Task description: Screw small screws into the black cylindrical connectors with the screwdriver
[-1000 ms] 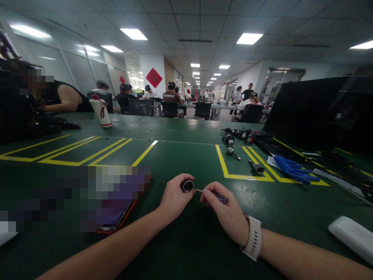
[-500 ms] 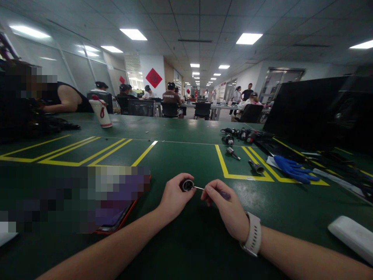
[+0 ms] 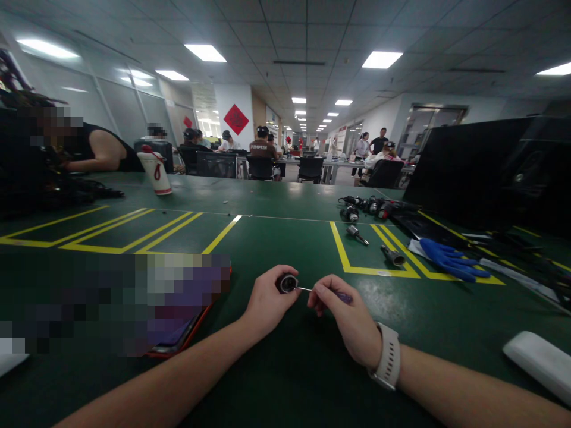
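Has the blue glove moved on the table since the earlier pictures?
No: the blue glove lies across the same part of the yellow tape, shifted neither way.

I'm on the feed now, and at lower centre-left there's the left forearm, bare all the way from the frame's bottom edge, leading into an ungloved left hand. Across to the right hand, ungloved as well, and here comes the standout: a wristband around the wrist! It's pale, off-white going greyish, broad and smooth, with small dark holes punched along it. I catch a shiny edge at its lower end; buckle or case, I can't tell. Beyond it, the right forearm is bare too.
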Available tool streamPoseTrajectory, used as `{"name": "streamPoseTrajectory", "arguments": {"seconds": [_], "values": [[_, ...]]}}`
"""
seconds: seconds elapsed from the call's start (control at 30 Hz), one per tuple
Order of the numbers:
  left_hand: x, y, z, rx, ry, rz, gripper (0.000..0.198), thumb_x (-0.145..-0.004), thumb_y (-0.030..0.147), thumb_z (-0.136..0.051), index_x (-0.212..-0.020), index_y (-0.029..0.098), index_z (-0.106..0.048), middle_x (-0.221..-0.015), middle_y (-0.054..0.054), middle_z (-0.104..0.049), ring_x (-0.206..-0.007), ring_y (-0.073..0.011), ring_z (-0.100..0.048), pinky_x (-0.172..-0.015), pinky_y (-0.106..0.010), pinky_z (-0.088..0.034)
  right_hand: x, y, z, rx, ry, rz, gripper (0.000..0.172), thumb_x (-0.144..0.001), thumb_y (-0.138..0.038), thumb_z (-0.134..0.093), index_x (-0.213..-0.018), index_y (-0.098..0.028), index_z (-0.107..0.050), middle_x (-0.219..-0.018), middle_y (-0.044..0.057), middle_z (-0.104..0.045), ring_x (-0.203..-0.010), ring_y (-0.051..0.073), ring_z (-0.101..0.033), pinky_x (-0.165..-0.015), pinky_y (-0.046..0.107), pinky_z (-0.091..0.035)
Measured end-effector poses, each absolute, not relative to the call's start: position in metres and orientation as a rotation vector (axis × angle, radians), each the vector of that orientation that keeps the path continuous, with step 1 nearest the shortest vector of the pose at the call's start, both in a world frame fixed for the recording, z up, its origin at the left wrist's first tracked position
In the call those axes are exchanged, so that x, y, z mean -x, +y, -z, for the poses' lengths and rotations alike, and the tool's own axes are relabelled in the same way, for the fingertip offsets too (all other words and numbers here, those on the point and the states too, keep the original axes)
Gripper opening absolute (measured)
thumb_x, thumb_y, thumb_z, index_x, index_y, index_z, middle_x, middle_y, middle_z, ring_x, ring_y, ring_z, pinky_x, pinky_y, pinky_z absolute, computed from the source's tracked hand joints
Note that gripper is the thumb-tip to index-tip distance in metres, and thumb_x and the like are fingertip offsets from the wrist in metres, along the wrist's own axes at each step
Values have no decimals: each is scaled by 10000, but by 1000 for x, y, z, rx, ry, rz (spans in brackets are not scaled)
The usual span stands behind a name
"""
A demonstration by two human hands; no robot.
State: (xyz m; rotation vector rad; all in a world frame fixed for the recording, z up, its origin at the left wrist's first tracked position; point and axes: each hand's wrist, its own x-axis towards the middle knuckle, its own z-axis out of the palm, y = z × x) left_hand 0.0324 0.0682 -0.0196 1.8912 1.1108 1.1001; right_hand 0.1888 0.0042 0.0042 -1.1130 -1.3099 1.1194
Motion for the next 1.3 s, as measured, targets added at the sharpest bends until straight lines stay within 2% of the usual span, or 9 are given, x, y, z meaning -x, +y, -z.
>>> {"name": "streamPoseTrajectory", "arguments": {"seconds": [0.13,0.43,0.6,0.8,1.03,1.3], "values": [[-33,66,17,-1906,1114,-1101,249,-692,181,-628,-940,191,-608,-909,-34,-677,-869,-212,-653,-768,-359,-518,-190,2,-3,1116,-1344,-1073,200,-860,-334,-496,-771,-170,-566,-741,19,-603,-673,151,-543,-630,298,-447],[-36,65,15,-2013,1200,-1102,281,-657,88,-610,-922,180,-613,-895,-43,-668,-843,-212,-640,-751,-349,-509,-184,-7,-5,1199,-1574,-675,192,-870,-280,-456,-749,-176,-563,-709,15,-559,-644,151,-510,-592,273,-402],[-36,65,19,-2035,1171,-1112,311,-655,77,-604,-941,197,-612,-906,-29,-659,-832,-195,-634,-748,-333,-502,-180,-11,-1,1232,-1699,-499,169,-867,-220,-435,-763,-176,-560,-734,31,-562,-692,168,-525,-627,282,-398],[-35,64,19,-2106,1148,-1106,294,-662,78,-603,-927,203,-619,-914,-25,-650,-856,-195,-623,-770,-339,-492,-181,-13,-5,1242,-1659,-570,204,-867,-239,-431,-700,-177,-531,-660,5,-516,-617,148,-493,-568,265,-385],[-34,65,20,-2045,1150,-1090,299,-697,130,-607,-987,206,-608,-960,-34,-653,-886,-203,-625,-780,-346,-500,-185,-8,-9,1221,-1536,-762,205,-872,-273,-442,-720,-179,-544,-690,10,-559,-644,151,-520,-590,273,-416],[-36,62,15,-2146,1187,-1121,308,-660,52,-593,-931,195,-631,-929,-24,-651,-858,-185,-614,-766,-314,-488,-180,-14,0,1218,-1765,-444,140,-866,-196,-442,-760,-201,-532,-736,33,-546,-690,176,-504,-629,300,-388]]}}
